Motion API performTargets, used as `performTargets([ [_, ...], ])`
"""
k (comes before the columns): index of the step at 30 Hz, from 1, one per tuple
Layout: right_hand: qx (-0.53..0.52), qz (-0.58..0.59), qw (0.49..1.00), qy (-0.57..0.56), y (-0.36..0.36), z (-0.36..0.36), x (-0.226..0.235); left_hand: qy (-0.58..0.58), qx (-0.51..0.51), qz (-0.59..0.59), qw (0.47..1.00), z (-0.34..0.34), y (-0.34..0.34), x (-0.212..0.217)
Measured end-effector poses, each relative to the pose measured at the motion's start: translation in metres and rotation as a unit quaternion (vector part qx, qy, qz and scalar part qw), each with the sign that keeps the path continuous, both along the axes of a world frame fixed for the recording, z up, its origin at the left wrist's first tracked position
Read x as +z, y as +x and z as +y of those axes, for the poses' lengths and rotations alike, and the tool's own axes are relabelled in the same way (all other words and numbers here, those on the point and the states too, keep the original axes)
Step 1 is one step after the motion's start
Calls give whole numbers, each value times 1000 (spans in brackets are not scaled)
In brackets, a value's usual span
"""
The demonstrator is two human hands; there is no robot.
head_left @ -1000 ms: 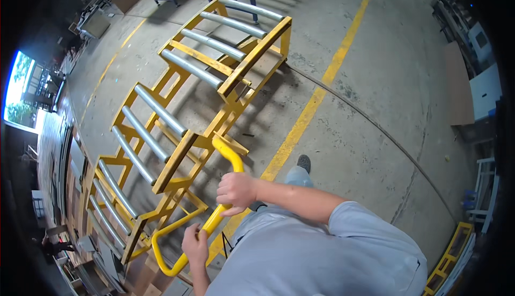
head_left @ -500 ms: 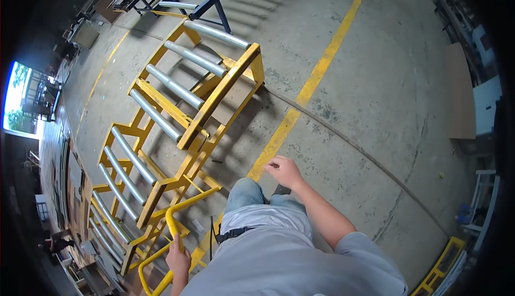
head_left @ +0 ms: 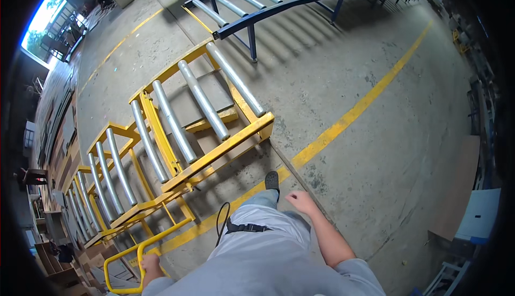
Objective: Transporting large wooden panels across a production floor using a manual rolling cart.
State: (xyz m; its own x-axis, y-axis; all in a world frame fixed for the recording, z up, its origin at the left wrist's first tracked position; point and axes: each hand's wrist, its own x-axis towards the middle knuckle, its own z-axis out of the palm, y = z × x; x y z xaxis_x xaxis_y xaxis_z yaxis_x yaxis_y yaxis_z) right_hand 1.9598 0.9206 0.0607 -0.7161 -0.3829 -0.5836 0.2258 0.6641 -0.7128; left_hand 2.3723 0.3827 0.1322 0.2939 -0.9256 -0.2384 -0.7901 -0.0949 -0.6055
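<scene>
- The handle bar (head_left: 140,249) near the left hand (head_left: 149,263) is metal tube in glossy yellow paint.
- The roller conveyor frames (head_left: 214,152) on the left are yellow-painted metal, scuffed along the edges.
- Their rollers (head_left: 201,101) are bare, smooth, silvery steel with a dull shine.
- The far conveyor frame (head_left: 279,9) is metal painted dark blue.
- The floor (head_left: 332,71) is rough, matt grey concrete, stained and cracked.
- The floor line (head_left: 354,115) is worn yellow paint.
- The shirt (head_left: 268,266) is soft, matt, pale cloth.
- The shoe (head_left: 272,179) looks matt black.
- The board (head_left: 456,189) at right looks like plain brown wood.
</scene>
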Motion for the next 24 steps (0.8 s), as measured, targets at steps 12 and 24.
performTargets([
  [12,-624,-197,755,37,-122,316,-52,497,-490,554,454,315,-752,-19],
  [24,-365,-83,927,13,-643,244,-43,283,60,729,620,211,-972,-101],
])
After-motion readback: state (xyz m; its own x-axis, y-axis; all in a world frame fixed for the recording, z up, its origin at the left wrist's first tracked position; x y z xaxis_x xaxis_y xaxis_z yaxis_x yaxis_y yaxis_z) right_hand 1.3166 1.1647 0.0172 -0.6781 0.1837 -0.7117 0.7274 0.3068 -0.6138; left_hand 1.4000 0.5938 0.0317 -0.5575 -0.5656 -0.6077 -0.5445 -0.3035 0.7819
